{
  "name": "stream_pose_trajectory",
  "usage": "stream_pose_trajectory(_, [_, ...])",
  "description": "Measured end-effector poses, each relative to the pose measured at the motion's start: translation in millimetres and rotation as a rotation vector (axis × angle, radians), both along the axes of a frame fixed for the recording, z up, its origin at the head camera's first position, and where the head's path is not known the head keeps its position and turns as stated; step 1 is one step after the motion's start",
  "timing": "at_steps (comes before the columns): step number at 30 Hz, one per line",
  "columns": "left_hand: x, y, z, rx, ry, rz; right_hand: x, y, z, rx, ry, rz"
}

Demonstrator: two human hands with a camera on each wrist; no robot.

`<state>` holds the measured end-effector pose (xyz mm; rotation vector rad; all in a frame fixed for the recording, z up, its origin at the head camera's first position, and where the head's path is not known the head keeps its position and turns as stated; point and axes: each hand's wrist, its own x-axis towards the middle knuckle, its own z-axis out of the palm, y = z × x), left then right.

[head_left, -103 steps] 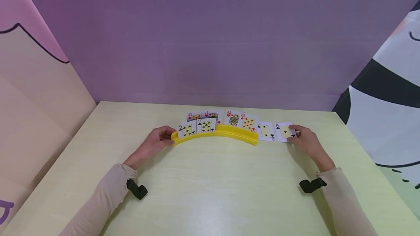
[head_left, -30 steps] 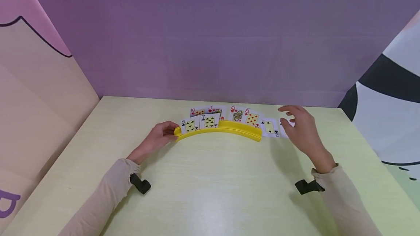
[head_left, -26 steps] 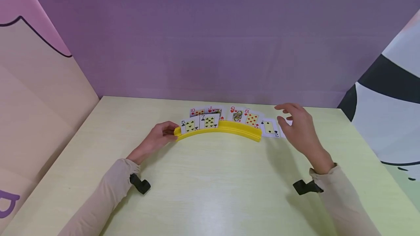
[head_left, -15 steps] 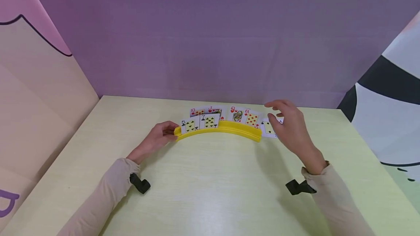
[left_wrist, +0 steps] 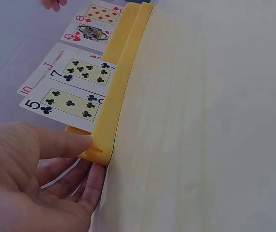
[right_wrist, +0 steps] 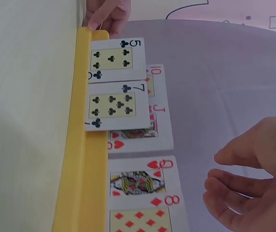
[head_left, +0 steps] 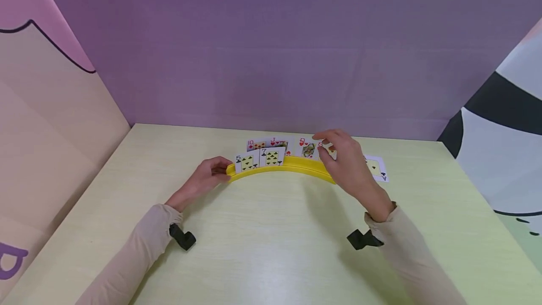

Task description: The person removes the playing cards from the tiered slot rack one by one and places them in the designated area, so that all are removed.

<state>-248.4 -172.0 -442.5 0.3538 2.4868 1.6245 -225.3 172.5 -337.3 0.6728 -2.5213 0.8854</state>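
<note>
A curved yellow playing-card holder (head_left: 302,165) stands on the table. My left hand (head_left: 202,179) pinches its left end between thumb and fingers, as the left wrist view confirms. The five of clubs (left_wrist: 65,104) and seven of clubs (right_wrist: 116,105) stand in the front slot. Behind them stand the ten of diamonds (head_left: 257,144) and jack of hearts (right_wrist: 162,125). Farther right are the queen of hearts (right_wrist: 138,182) and eight of diamonds (right_wrist: 143,220). My right hand (head_left: 349,166), fingers loosely bent and holding nothing, hovers near these two, partly hiding the eight in the head view.
An ace (head_left: 376,168) lies on the pale table (head_left: 262,229) beyond the holder's right end, partly covered by my right hand. A purple backdrop (head_left: 271,51) rises behind the table, with printed panels on both sides.
My right hand let go of the ace, lifted, and moved left over the two of spades to the eight and queen. My left hand stays at the holder's end.
</note>
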Motion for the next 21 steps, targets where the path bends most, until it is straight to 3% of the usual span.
stream_pose_trajectory(21, [0.6, 2.0, 1.7, -0.005, 0.005, 0.013, -19.5, -56, -17.7, 0.010, -0.097, 0.090])
